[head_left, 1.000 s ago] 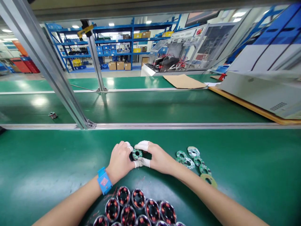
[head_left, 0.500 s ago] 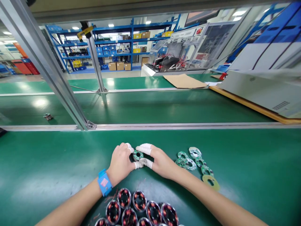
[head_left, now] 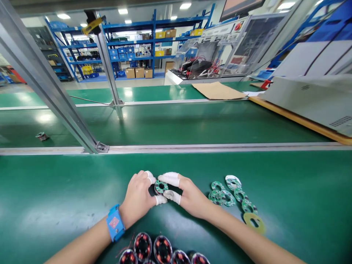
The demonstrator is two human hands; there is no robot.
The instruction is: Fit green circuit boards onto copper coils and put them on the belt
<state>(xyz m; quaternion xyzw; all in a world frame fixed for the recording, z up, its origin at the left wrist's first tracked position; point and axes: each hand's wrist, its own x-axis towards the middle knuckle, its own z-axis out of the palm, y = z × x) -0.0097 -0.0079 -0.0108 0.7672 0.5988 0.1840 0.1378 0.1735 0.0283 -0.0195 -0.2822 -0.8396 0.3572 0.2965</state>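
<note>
The green ring board (head_left: 165,186) sits in the space between the left hand (head_left: 139,194) and the right hand (head_left: 191,196), over the middle of the near desk (head_left: 68,190). Both hands have a grip on it: the left thumb and fingers curve around its left and lower side, while the right forefinger reaches its top edge and the right thumb comes to its lower right edge. Neither hand is nearer, since both meet the piece. Being round, it has no long axis; its flat face tilts up toward the wearer, the hole showing. A darker body seems to sit beneath the board, though the fingers hide most of it. White finger covers (head_left: 171,178) sheathe the fingertips at the contact, and a blue wristband (head_left: 116,223) circles the left wrist.

To the right, just beyond the right forearm, loose ring boards (head_left: 217,198) lie in an overlapping cluster, with a yellowish ring (head_left: 247,220) at its near end; the right hand is the closer one to these. Below the hands, toward the wearer, copper-wound rings (head_left: 157,248) stand close together, cut off by the lower edge of view. A small wound part (head_left: 41,136) rests far left, past the metal rail (head_left: 220,147).
</note>
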